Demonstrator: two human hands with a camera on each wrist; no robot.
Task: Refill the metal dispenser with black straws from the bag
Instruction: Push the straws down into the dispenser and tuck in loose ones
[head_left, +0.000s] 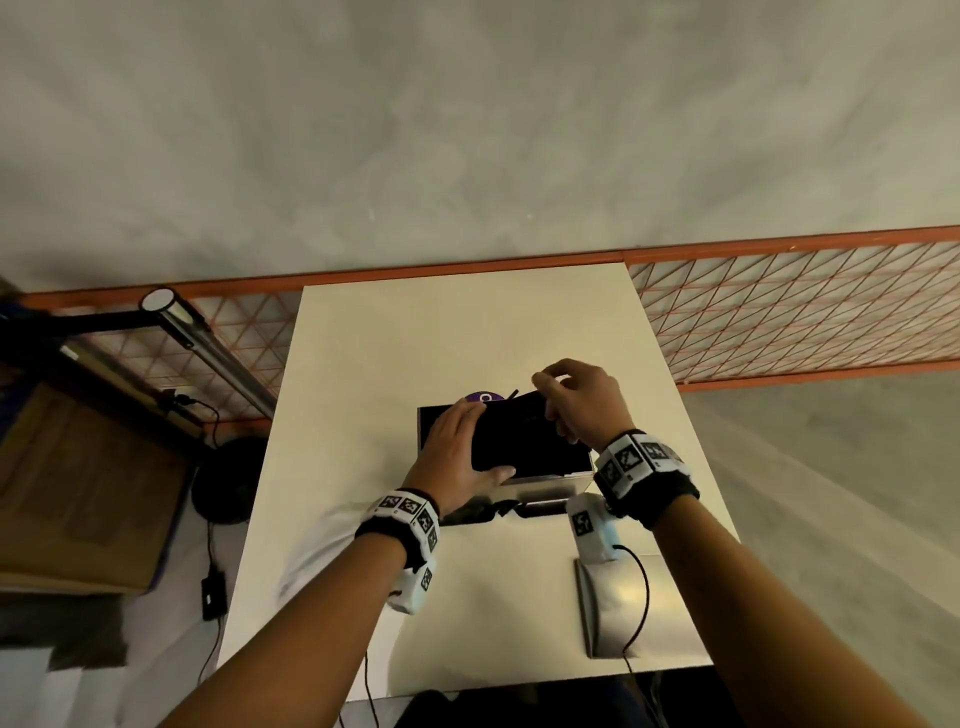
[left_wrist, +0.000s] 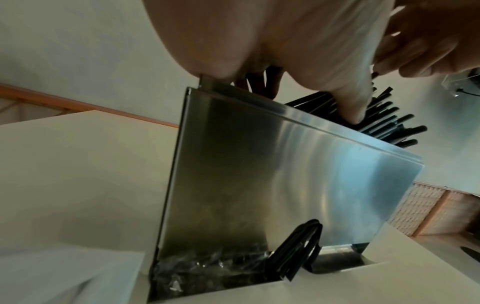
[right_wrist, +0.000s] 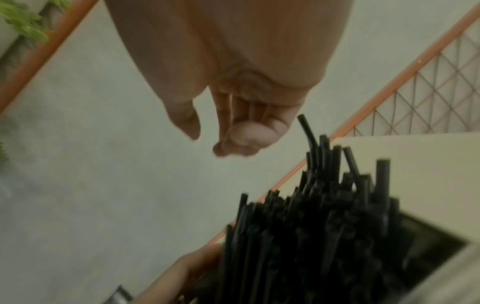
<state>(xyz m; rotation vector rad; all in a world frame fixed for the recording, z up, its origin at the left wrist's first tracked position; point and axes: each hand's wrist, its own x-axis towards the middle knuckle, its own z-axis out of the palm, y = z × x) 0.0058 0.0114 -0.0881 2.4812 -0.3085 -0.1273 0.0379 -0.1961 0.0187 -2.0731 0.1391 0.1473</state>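
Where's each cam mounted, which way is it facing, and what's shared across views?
Head: on the person's head, facing forward and down at the white table; both forearms, left hand and right hand show over the metal dispenser.
Left wrist: low beside the dispenser's steel face, looking up; palm and thumb show.
Right wrist: above, facing along the curled fingers at the black straws.
Shared: straws, dispenser and left hand appear in all three.

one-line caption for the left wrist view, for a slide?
Left hand steadying black straws in the open steel dispenser on the table.
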